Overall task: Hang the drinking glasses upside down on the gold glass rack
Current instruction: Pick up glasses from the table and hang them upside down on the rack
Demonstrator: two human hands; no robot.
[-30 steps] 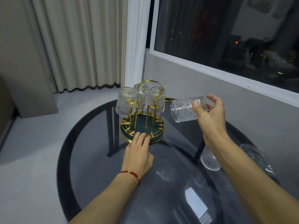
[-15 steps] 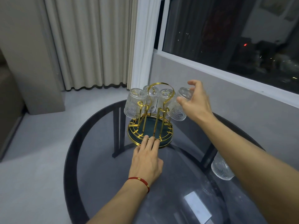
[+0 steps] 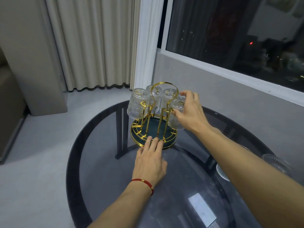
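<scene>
The gold glass rack (image 3: 148, 137) with a dark green base stands on the round glass table (image 3: 105, 170). Three clear ribbed glasses hang upside down on it, the leftmost glass (image 3: 137, 103) being the largest in view. My right hand (image 3: 190, 111) grips a fourth glass (image 3: 176, 117), upside down over a peg on the rack's right side. My left hand (image 3: 150, 159) lies flat on the table, its fingertips pressed on the rack's front rim.
Two more glasses stand at the table's right, one glass (image 3: 222, 171) partly hidden behind my right forearm and another glass (image 3: 276, 162) near the edge. A grey wall and window run behind; curtains hang at the back left.
My right hand carried the glass from the right, turned it from sideways to upside down, and lowered it onto the rack's right peg. My left hand stayed at the rack's base.
</scene>
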